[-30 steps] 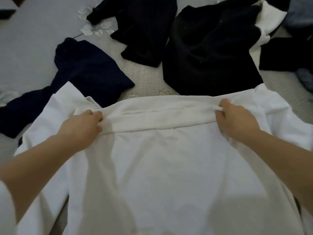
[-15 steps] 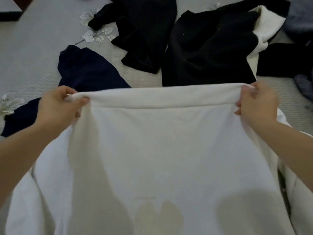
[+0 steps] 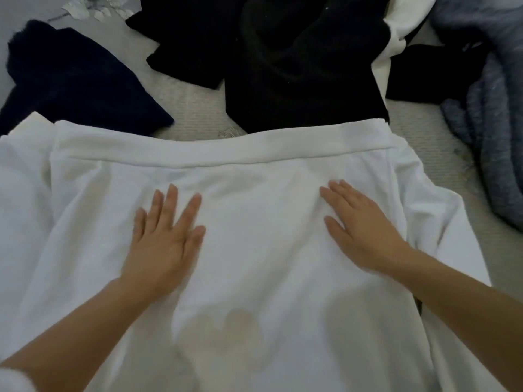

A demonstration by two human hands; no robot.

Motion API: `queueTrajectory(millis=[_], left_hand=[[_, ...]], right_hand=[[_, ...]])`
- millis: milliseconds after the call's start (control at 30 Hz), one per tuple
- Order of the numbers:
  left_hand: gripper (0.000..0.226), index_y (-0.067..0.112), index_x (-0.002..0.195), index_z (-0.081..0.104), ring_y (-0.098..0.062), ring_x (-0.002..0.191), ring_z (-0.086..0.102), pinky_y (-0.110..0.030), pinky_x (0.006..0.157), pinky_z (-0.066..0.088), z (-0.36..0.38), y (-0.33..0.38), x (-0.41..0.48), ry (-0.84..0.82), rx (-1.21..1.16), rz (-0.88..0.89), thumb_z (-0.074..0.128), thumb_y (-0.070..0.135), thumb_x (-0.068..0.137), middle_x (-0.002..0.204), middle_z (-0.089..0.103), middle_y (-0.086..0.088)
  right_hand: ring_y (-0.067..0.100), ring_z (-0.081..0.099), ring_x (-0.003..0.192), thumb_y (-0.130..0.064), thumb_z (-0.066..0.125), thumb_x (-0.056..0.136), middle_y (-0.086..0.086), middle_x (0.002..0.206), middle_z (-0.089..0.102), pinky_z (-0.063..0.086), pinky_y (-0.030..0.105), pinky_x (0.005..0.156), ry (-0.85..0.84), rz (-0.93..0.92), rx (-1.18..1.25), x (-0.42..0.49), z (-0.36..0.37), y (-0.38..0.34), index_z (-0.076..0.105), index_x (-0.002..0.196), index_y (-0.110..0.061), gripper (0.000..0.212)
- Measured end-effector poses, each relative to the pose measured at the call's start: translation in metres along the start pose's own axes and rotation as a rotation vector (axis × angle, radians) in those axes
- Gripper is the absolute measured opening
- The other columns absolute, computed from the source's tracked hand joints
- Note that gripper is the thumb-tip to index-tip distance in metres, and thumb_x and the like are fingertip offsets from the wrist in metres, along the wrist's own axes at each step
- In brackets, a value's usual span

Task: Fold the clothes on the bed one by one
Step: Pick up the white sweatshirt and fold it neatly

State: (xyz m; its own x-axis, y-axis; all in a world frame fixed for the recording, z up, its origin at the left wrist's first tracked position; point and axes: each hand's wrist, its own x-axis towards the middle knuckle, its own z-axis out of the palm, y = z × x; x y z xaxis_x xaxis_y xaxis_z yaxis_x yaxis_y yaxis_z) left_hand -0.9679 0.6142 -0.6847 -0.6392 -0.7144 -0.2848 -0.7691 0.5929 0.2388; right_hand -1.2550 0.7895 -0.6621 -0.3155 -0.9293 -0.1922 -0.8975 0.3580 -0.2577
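Bedcover (image 3: 195,108) maybe quilted, dark clothes (image 3: 297,66), left hand (image 3: 164,244), right hand (image 3: 365,236) on shirt (image 3: 263,236)

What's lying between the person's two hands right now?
Only bare cloth of the white garment. In the head view the left hand and right hand lie flat on it, nothing else between them.

1 head-worn view, facing forward and down, close over bed (image 3: 192,108)
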Motion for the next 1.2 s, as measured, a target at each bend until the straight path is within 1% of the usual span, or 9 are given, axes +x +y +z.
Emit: queueTrajectory(millis=[167,267,333,467,600,767,900,1100,1200], left_hand=[[0.063,0.032,0.152,-0.003,-0.016,0.144,-0.022,-0.035,0.114,-0.018,0.005,0.048,-0.013,0.081,-0.119,-0.037,0.002,0.055,0.094,0.16,-0.016,-0.003],[0.059,0.036,0.147,-0.012,-0.013,0.142,-0.028,-0.03,0.112,-0.024,0.021,0.098,-0.045,0.032,-0.118,0.185,-0.002,0.054,0.092,0.155,-0.025,0.002],[0.058,0.035,0.145,-0.012,-0.02,0.144,-0.023,-0.034,0.112,-0.022,0.039,0.132,-0.069,-0.019,-0.095,0.321,-0.003,0.052,0.091,0.154,-0.024,0.001],[0.053,0.039,0.14,-0.028,-0.019,0.138,-0.037,-0.037,0.111,-0.027,0.07,0.185,-0.114,-0.102,-0.127,0.36,-0.003,0.051,0.094,0.15,-0.039,0.0],[0.053,0.044,0.13,-0.04,-0.011,0.133,-0.044,-0.033,0.108,-0.029,0.087,0.226,-0.164,-0.244,-0.193,0.391,-0.004,0.054,0.093,0.143,-0.048,0.007],[0.061,0.045,0.129,-0.043,-0.014,0.134,-0.042,-0.034,0.112,-0.022,0.108,0.278,-0.226,-0.359,-0.28,0.477,0.009,0.05,0.098,0.141,-0.05,0.01],[0.07,0.038,0.135,-0.04,-0.02,0.131,-0.045,-0.036,0.11,-0.023,0.121,0.308,-0.258,-0.36,-0.285,0.441,0.019,0.045,0.099,0.136,-0.055,0.004],[0.072,0.027,0.151,-0.015,-0.025,0.137,-0.037,-0.041,0.115,-0.016,0.126,0.324,-0.28,-0.501,-0.174,0.493,0.032,0.04,0.097,0.146,-0.042,-0.003],[0.071,0.029,0.15,-0.017,-0.024,0.14,-0.032,-0.04,0.116,-0.014,0.124,0.317,-0.289,-0.504,-0.211,0.53,0.031,0.036,0.098,0.152,-0.035,-0.003]], right_hand=[[0.032,0.037,0.126,-0.022,0.05,0.087,0.013,0.135,0.046,0.025,0.048,0.105,0.548,0.532,0.158,-0.036,-0.033,0.047,0.042,0.136,-0.012,0.051],[0.035,0.024,0.137,-0.037,0.063,0.084,0.014,0.15,0.029,0.021,0.052,0.111,0.341,1.064,0.291,-0.059,-0.042,0.078,0.031,0.145,-0.01,0.074],[0.035,0.037,0.13,-0.044,0.067,0.081,0.015,0.144,0.039,0.031,0.048,0.109,0.168,1.153,0.507,-0.072,-0.042,0.088,0.043,0.139,-0.009,0.071],[0.021,0.056,0.085,-0.028,0.066,0.084,0.006,0.095,0.064,0.046,0.033,0.074,0.473,1.011,0.844,-0.105,-0.056,0.088,0.06,0.09,-0.014,0.016],[0.011,0.046,0.064,-0.029,0.062,0.083,-0.003,0.071,0.049,0.039,0.025,0.056,0.796,1.052,0.906,-0.156,-0.088,0.091,0.056,0.082,0.001,0.031],[0.01,0.055,0.082,-0.032,0.063,0.083,-0.012,0.079,0.049,0.046,0.02,0.07,1.106,1.143,0.973,-0.231,-0.126,0.099,0.06,0.099,-0.014,0.025],[-0.004,0.049,0.053,-0.027,0.064,0.083,-0.014,0.067,0.053,0.043,0.016,0.051,1.254,1.083,0.987,-0.268,-0.147,0.093,0.051,0.064,-0.019,0.024],[0.0,0.038,0.064,-0.022,0.054,0.094,-0.008,0.069,0.041,0.033,0.015,0.067,1.187,0.676,0.635,-0.261,-0.147,0.011,0.043,0.065,-0.02,0.031],[0.009,0.051,0.101,-0.022,0.056,0.094,0.006,0.108,0.057,0.038,0.018,0.088,0.731,0.239,0.614,-0.24,-0.133,-0.057,0.065,0.089,-0.01,0.016]])
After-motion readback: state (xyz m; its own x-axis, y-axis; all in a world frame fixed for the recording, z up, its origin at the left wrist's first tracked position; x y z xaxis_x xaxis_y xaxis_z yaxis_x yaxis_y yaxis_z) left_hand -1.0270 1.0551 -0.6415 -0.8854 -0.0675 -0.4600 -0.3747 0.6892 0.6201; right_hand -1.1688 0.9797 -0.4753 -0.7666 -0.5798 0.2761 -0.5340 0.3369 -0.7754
